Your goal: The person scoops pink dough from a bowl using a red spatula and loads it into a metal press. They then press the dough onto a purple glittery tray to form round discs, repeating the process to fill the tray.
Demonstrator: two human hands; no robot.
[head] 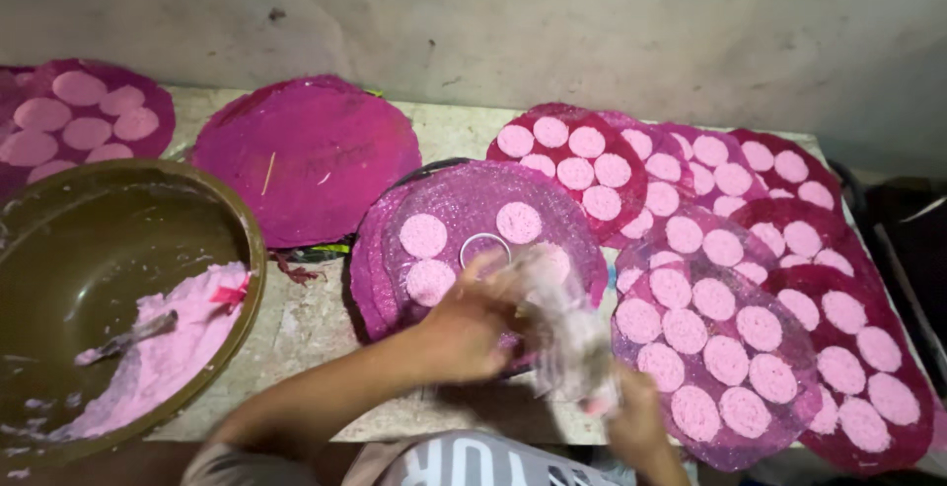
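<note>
hands filling pink discs on a purple mat, bench front edge

three discs laid, most of mat [464,210] bare; left hand [473,323] closed on metal ring [485,247], right hand [636,417] clamped on blurred bag [567,333].

A pale, stained stone table [316,323] carries a large olive-green round basin [99,249] at the left. Round magenta woven mats [306,155] lie across it, many holding pale pink paste discs [760,328].
</note>
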